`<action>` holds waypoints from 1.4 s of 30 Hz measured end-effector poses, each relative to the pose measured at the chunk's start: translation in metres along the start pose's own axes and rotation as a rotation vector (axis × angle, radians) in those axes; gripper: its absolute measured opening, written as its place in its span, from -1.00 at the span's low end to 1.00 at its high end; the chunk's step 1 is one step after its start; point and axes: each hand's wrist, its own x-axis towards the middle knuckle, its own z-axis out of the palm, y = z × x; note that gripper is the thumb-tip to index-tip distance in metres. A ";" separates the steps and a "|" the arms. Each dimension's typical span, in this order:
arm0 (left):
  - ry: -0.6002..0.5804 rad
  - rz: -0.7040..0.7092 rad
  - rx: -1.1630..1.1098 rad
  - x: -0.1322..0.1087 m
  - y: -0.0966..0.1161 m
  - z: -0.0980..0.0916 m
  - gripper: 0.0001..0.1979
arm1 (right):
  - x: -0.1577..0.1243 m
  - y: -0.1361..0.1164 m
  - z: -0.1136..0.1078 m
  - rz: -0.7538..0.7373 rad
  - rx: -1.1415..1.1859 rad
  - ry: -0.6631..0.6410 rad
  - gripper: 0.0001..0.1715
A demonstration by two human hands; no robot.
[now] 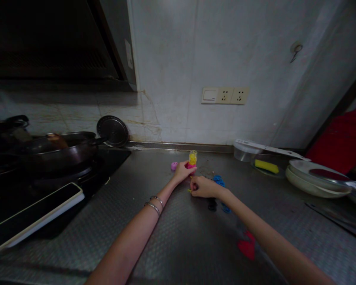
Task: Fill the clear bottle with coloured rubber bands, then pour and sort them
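Note:
My left hand (184, 172) is wrapped round a small clear bottle (192, 157) that has yellow and pink contents. Close beside it, my right hand (204, 187) is closed in a pinch, with a tiny yellow-green band (189, 190) showing at the fingertips. A pink cap-like piece (174, 166) lies left of the bottle. Just beyond my right hand are blue bands (218, 181). Small black bands (212, 205) and more blue ones (226, 208) lie on the near side of my right wrist. A red flat piece (247, 247) rests nearer me, by my right forearm.
Left, a pan (62, 150) stands on the black stove, with a white-edged slab (38, 217) in front. A round dark lid (112, 131) leans on the wall. At right are a plastic tub (242, 152), a yellow sponge (266, 166), stacked bowls (314, 182) and a dark blade-like object (338, 219).

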 end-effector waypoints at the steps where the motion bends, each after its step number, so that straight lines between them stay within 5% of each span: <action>1: 0.000 0.001 0.000 0.000 0.000 0.000 -0.69 | 0.000 0.001 0.000 0.005 0.013 -0.008 -0.94; 11: -0.002 0.005 -0.009 0.002 -0.003 0.002 -0.69 | 0.003 0.022 0.000 -0.059 0.101 0.086 -0.83; 17: -0.011 0.021 -0.018 0.003 -0.009 0.002 -0.66 | 0.003 0.025 -0.008 0.111 -0.068 0.229 -0.76; 20: -0.006 0.027 -0.007 0.003 -0.010 0.003 -0.67 | 0.004 0.022 -0.007 0.197 -0.175 0.196 -0.74; 30: 0.002 0.045 0.017 0.004 -0.012 0.004 -0.68 | 0.013 0.016 0.007 0.195 -0.267 0.243 -0.77; 42: -0.002 0.054 0.005 0.004 -0.014 0.004 -0.66 | -0.002 0.027 -0.007 -0.118 0.061 0.225 -0.85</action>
